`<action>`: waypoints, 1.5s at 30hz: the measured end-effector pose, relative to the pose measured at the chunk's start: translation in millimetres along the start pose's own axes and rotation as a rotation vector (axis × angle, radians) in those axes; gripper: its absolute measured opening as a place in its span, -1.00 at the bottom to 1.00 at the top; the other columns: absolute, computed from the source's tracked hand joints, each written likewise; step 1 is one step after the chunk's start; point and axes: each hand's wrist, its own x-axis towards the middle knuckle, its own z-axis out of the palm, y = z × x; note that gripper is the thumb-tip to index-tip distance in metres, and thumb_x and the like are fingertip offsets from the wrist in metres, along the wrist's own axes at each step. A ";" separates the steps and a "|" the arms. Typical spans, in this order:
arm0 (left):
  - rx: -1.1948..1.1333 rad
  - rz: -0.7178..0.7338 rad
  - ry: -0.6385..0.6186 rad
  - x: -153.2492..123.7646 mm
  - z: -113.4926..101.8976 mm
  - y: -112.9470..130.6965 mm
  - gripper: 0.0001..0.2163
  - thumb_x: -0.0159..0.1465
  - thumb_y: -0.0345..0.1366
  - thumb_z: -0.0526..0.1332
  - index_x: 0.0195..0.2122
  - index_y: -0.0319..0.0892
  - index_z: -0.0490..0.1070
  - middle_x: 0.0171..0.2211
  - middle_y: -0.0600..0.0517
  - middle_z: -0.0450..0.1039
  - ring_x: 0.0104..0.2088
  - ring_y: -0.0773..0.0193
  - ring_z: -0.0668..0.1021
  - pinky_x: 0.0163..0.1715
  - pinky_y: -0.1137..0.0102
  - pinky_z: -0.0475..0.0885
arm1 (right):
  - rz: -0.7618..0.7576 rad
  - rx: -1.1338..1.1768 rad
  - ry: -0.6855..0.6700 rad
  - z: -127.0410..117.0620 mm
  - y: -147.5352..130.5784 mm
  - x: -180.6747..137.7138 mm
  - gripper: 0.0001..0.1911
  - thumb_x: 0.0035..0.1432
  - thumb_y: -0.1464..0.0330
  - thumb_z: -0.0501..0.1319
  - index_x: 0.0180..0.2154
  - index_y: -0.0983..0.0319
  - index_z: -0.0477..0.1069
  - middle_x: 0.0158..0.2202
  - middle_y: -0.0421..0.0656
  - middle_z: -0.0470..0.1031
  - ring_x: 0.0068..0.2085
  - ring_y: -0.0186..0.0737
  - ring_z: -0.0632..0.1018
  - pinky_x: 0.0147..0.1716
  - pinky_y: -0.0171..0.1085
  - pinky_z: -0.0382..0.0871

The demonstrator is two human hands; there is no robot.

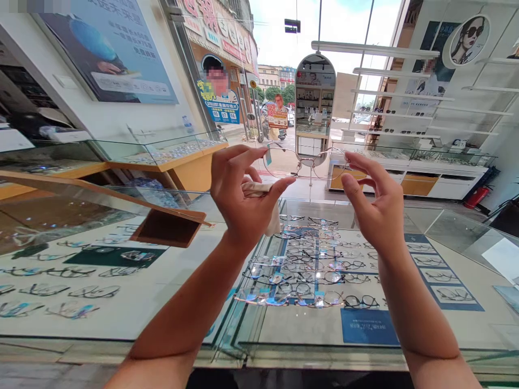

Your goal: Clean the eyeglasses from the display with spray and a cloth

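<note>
Eyeglasses [307, 161] | long axis level, left-right | facing direction hard to tell

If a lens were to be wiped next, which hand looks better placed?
Probably the left hand: it holds a beige cloth, right by the raised thin-rimmed eyeglasses. The right hand, at their other side, shows no cloth.

A bare left hand [245, 197] and a bare right hand [377, 208] are shown, slim-fingered — both bare forearms [182, 300] are tapered toward the wrist and crossed by a crease [164, 357].
</note>
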 end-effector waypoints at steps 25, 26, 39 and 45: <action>-0.119 -0.067 -0.054 -3.3 2.0 8.8 -0.50 0.10 -0.06 0.60 0.04 0.10 0.55 0.01 0.05 0.49 -0.38 0.36 0.46 -0.44 0.39 0.31 | 0.094 0.445 0.033 3.9 10.8 7.3 -0.90 0.33 0.27 0.30 -0.18 0.10 0.59 -0.17 -0.18 0.72 -0.11 -0.19 0.69 -0.04 -0.09 0.60; -0.111 -0.062 -0.057 -3.5 2.0 8.7 -0.51 0.11 -0.05 0.60 0.04 0.10 0.54 0.01 0.05 0.49 -0.38 0.36 0.45 -0.44 0.39 0.32 | 0.092 0.457 0.031 4.9 11.8 7.6 -0.90 0.33 0.26 0.29 -0.18 0.10 0.58 -0.17 -0.18 0.72 -0.13 -0.20 0.68 -0.04 -0.09 0.60; -0.080 -0.061 -0.128 -8.8 7.0 -3.3 -0.48 0.19 0.02 0.52 0.12 0.04 0.46 0.07 0.03 0.56 -0.37 0.35 0.52 -0.27 0.33 0.46 | 0.078 0.465 0.076 8.9 12.4 8.6 -0.92 0.28 0.28 0.30 -0.19 0.12 0.47 -0.26 -0.19 0.62 -0.11 -0.16 0.70 -0.08 -0.11 0.57; -0.313 -0.189 -0.130 -3.3 8.2 12.4 -0.51 0.11 0.00 0.59 0.00 0.02 0.51 -0.08 0.03 0.64 -0.15 0.22 0.65 -0.32 0.36 0.47 | 0.122 0.395 0.070 6.2 18.2 10.0 -0.86 0.27 0.20 0.32 -0.19 0.10 0.50 -0.22 -0.19 0.63 -0.12 -0.19 0.66 0.01 -0.11 0.55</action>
